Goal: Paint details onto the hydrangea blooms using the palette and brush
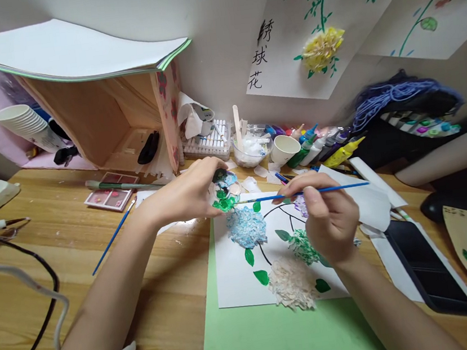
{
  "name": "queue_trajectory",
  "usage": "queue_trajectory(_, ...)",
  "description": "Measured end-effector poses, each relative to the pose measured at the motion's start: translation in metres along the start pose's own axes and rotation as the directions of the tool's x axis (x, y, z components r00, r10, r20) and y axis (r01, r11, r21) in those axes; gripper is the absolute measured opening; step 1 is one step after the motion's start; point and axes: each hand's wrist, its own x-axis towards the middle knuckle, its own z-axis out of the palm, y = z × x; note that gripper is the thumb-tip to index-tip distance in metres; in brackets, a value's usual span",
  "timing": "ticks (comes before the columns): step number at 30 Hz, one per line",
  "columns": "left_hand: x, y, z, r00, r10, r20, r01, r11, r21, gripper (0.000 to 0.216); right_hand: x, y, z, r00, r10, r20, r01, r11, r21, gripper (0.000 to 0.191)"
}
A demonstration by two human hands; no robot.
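My left hand [195, 188] grips a small round paint palette [223, 190] with green, blue, black and pale paint in it, tilted above the paper's top left corner. Between the fingers of my right hand [327, 214] is a thin blue paintbrush [337, 188], its tip touching or just over the green paint. Under both hands lies a white sheet [238, 282] with painted green leaves and dark stems. Raised textured flowers sit on it: a blue one [247, 227], a green one [303, 246], a cream one [291, 282] and a purple one partly behind my right hand.
A green sheet [253, 337] lies beneath the white one. Along the wall stand a paper cup [286, 150], a clear bowl [252, 147] and paint bottles [311, 148]. A black phone-like slab [427, 265] is at right, another blue brush [113, 238] at left, near an open box [102, 117].
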Motion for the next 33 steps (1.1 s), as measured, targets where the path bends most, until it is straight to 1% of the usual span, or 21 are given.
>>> queue_trajectory(2,-0.001,-0.003,-0.003,0.999,-0.03,-0.018,0.031,0.999,0.032,0.068,0.001,0.003,0.0,0.998,0.029,-0.062,-0.032,0.999,-0.039,0.025)
queue_trajectory(3,-0.002,-0.006,-0.005,0.999,-0.046,-0.03,0.047,0.997,0.053,0.068,0.001,0.005,0.0,0.998,0.043,-0.047,-0.046,0.996,-0.076,0.024)
queue_trajectory(5,-0.003,-0.01,-0.008,0.997,-0.064,-0.053,0.069,0.994,0.088,0.069,0.001,0.01,0.004,0.997,0.05,0.06,-0.039,0.984,-0.173,0.022)
queue_trajectory(7,-0.003,-0.014,-0.009,0.996,-0.064,-0.068,0.071,0.992,0.105,0.071,0.0,0.016,0.009,0.983,0.026,0.183,0.02,0.968,-0.248,0.02)
queue_trajectory(8,-0.003,-0.016,-0.009,0.996,-0.06,-0.071,0.067,0.992,0.109,0.071,-0.001,0.018,0.012,0.975,0.01,0.224,0.051,0.963,-0.266,0.02)
queue_trajectory(11,-0.003,-0.017,-0.008,0.997,-0.05,-0.066,0.057,0.992,0.115,0.068,-0.004,0.024,0.019,0.962,-0.012,0.274,0.093,0.954,-0.285,0.019)
queue_trajectory(21,-0.003,-0.014,-0.009,0.996,-0.043,-0.074,0.051,0.993,0.108,0.063,-0.008,0.032,0.022,0.956,0.026,0.291,0.058,0.959,-0.277,0.019)
queue_trajectory(27,-0.003,-0.014,-0.01,0.997,-0.047,-0.067,0.054,0.993,0.102,0.063,-0.008,0.033,0.022,0.95,0.046,0.307,0.038,0.964,-0.262,0.021)
queue_trajectory(33,-0.003,-0.012,-0.011,0.997,-0.047,-0.067,0.054,0.993,0.108,0.064,-0.007,0.032,0.021,0.957,0.077,0.28,-0.004,0.967,-0.253,0.022)
